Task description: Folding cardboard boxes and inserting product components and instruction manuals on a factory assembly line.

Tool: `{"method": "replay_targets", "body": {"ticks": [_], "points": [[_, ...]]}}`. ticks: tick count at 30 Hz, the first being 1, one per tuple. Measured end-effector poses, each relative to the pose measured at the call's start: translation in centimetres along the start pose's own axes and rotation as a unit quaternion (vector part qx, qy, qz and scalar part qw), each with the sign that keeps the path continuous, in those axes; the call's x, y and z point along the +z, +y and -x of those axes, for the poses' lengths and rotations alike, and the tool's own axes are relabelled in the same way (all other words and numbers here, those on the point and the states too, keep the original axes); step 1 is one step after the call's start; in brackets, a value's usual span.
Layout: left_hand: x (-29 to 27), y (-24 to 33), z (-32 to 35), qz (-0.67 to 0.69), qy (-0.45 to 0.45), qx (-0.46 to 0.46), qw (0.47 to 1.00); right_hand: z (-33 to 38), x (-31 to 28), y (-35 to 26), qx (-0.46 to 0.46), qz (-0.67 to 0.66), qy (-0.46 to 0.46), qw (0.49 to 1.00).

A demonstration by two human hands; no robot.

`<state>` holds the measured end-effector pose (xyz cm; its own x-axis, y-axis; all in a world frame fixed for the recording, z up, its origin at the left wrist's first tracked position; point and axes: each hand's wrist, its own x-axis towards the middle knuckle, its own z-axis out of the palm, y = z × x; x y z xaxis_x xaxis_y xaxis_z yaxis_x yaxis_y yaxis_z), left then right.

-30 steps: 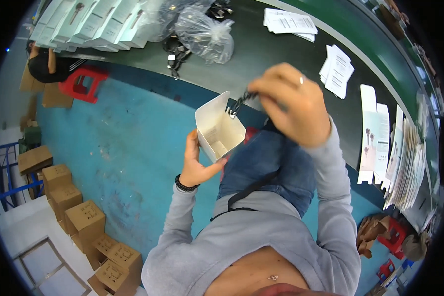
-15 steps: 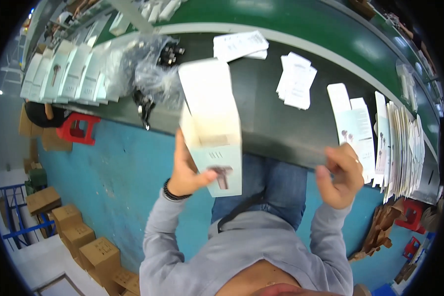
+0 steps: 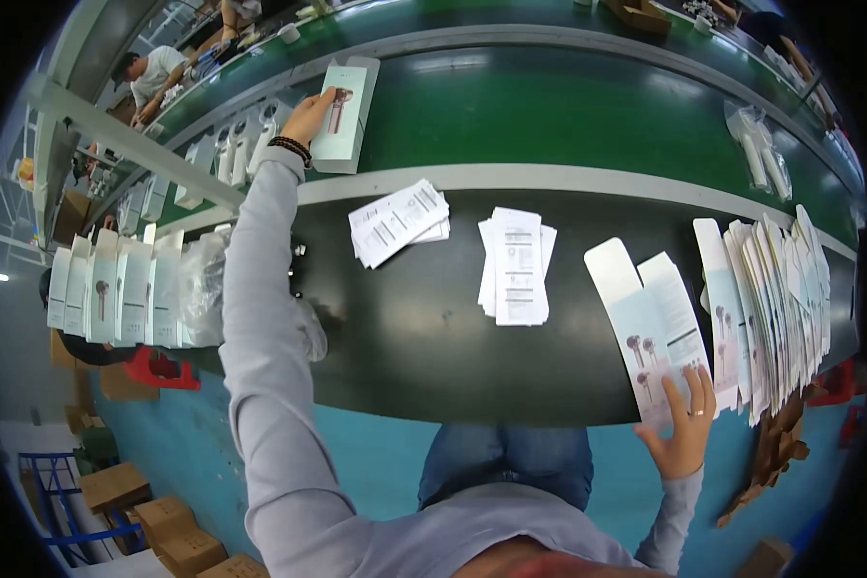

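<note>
My left hand (image 3: 306, 119) reaches far forward over the green conveyor belt. Its fingers are closed on a pale mint carton (image 3: 352, 130) with a picture of a dark hair tool on it. My right hand (image 3: 686, 429) has its fingers apart at the near end of a flat, unfolded carton (image 3: 645, 332); the fingertips rest on or just over it, and I cannot tell which. Right beside that lies a thick row of flattened cartons (image 3: 766, 308). Two piles of printed leaflets, one left (image 3: 400, 223) and one in the middle (image 3: 518, 268), lie on the dark worktop.
Several upright cartons (image 3: 116, 289) stand in a row at the left, beside a clear plastic bag (image 3: 202, 289) partly behind my arm. A pale rail (image 3: 549, 176) divides the dark worktop (image 3: 424, 356) from the green belt (image 3: 549, 116). A slanted metal post (image 3: 135, 144) rises at the left.
My left hand has carried the carton from in front of my body forward and left to the green belt, and its top flap no longer stands up. My right hand has moved down onto the flat carton.
</note>
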<state>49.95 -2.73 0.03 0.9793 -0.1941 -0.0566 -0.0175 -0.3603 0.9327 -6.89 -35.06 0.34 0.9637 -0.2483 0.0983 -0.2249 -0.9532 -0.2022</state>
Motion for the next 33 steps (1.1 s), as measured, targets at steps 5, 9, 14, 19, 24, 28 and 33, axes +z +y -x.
{"method": "replay_targets", "body": {"ticks": [5, 9, 14, 19, 24, 28, 33], "points": [[-1.4, -3.6, -6.4, -0.315, 0.136, 0.053, 0.938, 1.3, 0.6, 0.8, 0.027, 0.062, -0.079, 0.995], [0.0, -1.5, -4.3, -0.288, 0.238, 0.102, 0.922, 1.5, 0.6, 0.6, 0.043, 0.02, -0.111, 0.993], [0.0, 2.5, 4.8, -0.165, 0.204, 0.332, 0.906, 2.9, -0.6, 1.7, -0.07, -0.056, -0.021, 0.996], [8.6, 9.5, 25.1, -0.124, -0.116, 0.477, 0.862, 2.4, -3.7, -0.8, -0.06, -0.142, 0.251, 0.956], [10.2, 11.4, 39.2, -0.368, -0.212, 0.623, 0.657, 0.7, -3.6, -6.5, -0.114, -0.475, 0.131, 0.863], [9.6, 10.1, 42.6, -0.353, -0.14, 0.627, 0.68, 1.2, -3.3, -9.7, -0.125, -0.536, 0.095, 0.83], [7.4, 8.6, 45.1, -0.359, -0.157, 0.595, 0.702, 1.1, -2.6, -9.1, -0.335, -0.308, 0.122, 0.882]]}}
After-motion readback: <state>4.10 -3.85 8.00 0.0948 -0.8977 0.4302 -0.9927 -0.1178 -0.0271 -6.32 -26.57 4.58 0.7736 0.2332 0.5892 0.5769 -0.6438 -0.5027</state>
